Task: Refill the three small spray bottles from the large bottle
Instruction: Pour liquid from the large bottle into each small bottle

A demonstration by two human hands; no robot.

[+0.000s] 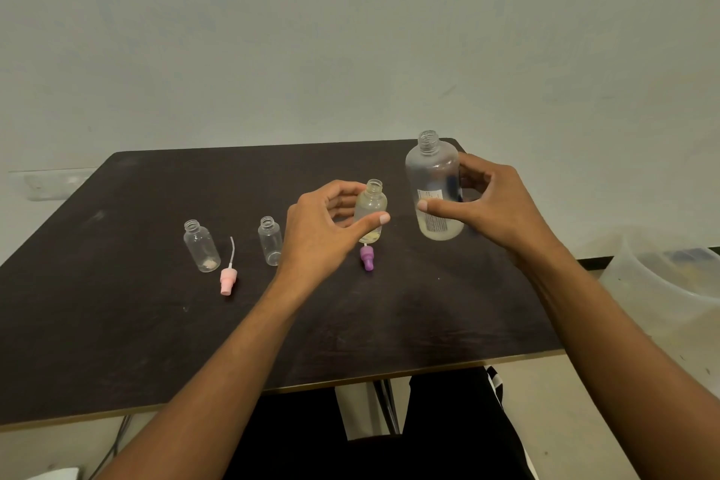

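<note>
- Large bottle [435, 187], uncapped, right of centre: gripped by right hand [495, 203], low liquid at base.
- Small bottle [371, 211], centre, partly filled: pinched by left hand [327, 230] above purple cap [367, 258].
- Two empty small bottles [200, 245] [270, 240], pink sprayer [227, 277]: left of centre on desk [117, 323].
- Risk: spillage onto desk, narrow neck missed during tilt; possible shortage of liquid.

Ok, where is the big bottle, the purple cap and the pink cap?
large bottle [433, 168]: head view, on its clear upper body, above the label.
purple cap [367, 258]: head view, on the middle of the cap lying on the table.
pink cap [226, 280]: head view, on its pink body, below the white tube.
</note>
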